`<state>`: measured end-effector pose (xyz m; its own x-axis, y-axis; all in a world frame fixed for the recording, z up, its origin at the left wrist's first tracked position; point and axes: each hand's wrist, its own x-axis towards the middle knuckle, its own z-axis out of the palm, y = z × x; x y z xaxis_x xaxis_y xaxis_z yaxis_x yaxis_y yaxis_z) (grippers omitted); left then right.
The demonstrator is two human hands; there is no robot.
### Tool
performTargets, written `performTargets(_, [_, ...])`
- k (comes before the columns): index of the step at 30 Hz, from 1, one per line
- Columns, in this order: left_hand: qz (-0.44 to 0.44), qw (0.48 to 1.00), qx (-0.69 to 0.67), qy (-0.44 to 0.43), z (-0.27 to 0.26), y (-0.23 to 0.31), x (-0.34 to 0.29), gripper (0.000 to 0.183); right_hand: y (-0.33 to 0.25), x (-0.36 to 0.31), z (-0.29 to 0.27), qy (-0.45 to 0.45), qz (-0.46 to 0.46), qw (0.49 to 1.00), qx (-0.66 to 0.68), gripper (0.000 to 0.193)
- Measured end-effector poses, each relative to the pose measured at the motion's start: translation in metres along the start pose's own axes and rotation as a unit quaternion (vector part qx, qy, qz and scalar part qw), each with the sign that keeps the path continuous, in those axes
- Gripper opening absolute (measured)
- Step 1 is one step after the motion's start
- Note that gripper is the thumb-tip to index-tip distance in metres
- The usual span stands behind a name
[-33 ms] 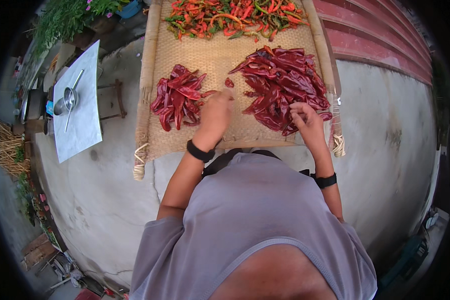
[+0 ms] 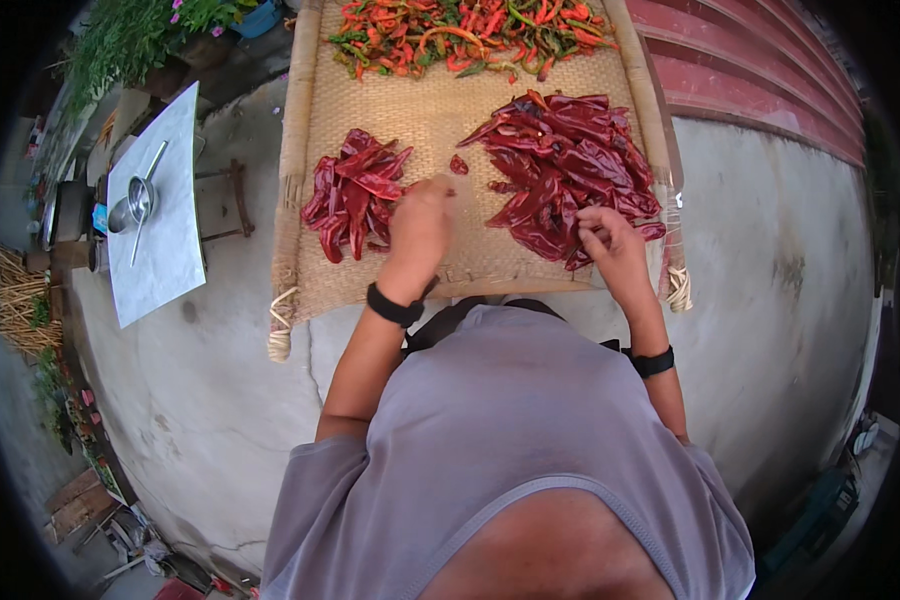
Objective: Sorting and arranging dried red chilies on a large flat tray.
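Note:
Two piles of dried dark red chili peppers lie on a woven mat (image 2: 460, 245): a smaller pile (image 2: 355, 190) on the left and a larger one (image 2: 570, 165) on the right. My left hand (image 2: 420, 230) hovers beside the small pile's right edge. Its fingers are curled and blurred by motion, so what they hold, if anything, is unclear. At the front of the large pile, my right hand (image 2: 618, 245) has thumb and fingers bent together around the edge of a dried red chili pepper. A small red chili piece (image 2: 458, 164) lies alone between the piles.
Smaller red, orange and green chilies (image 2: 470, 35) cover the mat's far end. Wooden poles (image 2: 288, 200) edge the mat. A white table (image 2: 170, 225) with a metal ladle (image 2: 142, 195) stands at left. Red corrugated panels (image 2: 740, 70) are at far right.
My left hand has moved slightly left and nearer to me, toward the small pile. My right hand stays at the large pile, almost unmoved.

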<state>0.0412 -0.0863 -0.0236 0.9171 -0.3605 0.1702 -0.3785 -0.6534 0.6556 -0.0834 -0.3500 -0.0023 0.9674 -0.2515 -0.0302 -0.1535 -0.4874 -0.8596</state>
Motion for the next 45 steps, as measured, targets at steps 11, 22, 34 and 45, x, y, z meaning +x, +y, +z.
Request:
performTargets(11, [0.054,0.993,-0.013,-0.102,-0.017,0.016,-0.012,0.035,-0.010,-0.012,0.023,-0.055,-0.224,0.904,-0.361,0.040])
performTargets(22, [0.159,0.963,-0.005,-0.218,-0.003,0.046,-0.007,0.038,-0.058,-0.001,0.029,-0.124,0.030,0.992,0.015,0.031])
performTargets(34, [-0.037,0.978,0.171,0.117,-0.085,-0.031,-0.003,0.043,-0.030,0.048,0.030,0.003,-0.204,0.913,-0.355,0.031])
performTargets(45, [0.099,0.994,0.036,-0.006,-0.032,0.023,-0.019,0.042,-0.028,0.051,0.020,0.002,-0.227,0.923,-0.312,0.027])
